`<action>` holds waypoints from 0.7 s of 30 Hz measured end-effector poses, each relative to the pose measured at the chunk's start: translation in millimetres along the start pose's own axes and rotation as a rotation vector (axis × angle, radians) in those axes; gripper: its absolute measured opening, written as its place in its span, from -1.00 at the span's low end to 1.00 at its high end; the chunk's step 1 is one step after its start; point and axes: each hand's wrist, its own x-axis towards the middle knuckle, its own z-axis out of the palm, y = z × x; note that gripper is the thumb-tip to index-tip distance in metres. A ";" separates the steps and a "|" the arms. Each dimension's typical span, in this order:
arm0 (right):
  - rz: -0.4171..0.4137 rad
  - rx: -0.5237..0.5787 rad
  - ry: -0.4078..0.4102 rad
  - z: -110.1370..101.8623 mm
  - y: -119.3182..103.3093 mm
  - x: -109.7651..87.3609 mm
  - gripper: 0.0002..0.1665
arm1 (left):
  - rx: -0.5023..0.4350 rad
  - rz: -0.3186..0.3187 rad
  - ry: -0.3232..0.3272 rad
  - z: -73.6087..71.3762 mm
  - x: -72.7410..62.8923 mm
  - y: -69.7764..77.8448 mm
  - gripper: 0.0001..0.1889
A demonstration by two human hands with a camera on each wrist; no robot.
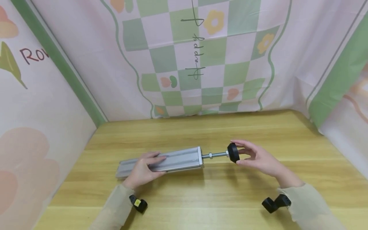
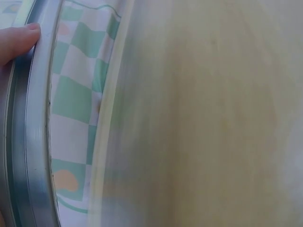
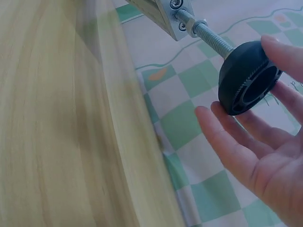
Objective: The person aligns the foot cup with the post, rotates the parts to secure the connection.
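Observation:
My left hand (image 1: 145,169) grips a silver aluminium profile (image 1: 181,158) near its middle, thumb on the near side and fingers across the top. A threaded rod (image 1: 219,154) sticks out of the profile's right end plate and carries a hex nut (image 1: 210,155). On the rod's outer end sits a black round levelling foot (image 3: 244,78), hollow underneath. My right hand (image 1: 257,158) holds this foot by its rim between thumb and fingers. In the left wrist view, one fingertip (image 2: 32,29) lies on the grooved profile, while most of that hand is out of frame.
Below the profile spreads a wood-grain table (image 1: 184,198). A printed cloth (image 1: 212,64) with green and white checks hangs behind it, and more cloth closes both sides. Each wrist wears a small black camera (image 1: 276,203) over a beige sleeve.

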 end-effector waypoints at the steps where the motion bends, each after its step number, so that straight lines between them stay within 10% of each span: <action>1: 0.002 -0.007 0.009 -0.1 0.4 -0.4 -0.26 | 0.000 0.000 0.002 0.4 -0.1 -0.1 -0.51; 12: 0.294 0.110 0.049 0.7 -5.4 4.7 -0.38 | -0.007 -0.007 0.005 1.3 -0.9 1.7 -0.51; 21: 0.368 0.131 0.022 2.8 -4.2 9.9 -0.36 | -0.001 -0.031 0.007 1.7 1.7 1.7 -0.51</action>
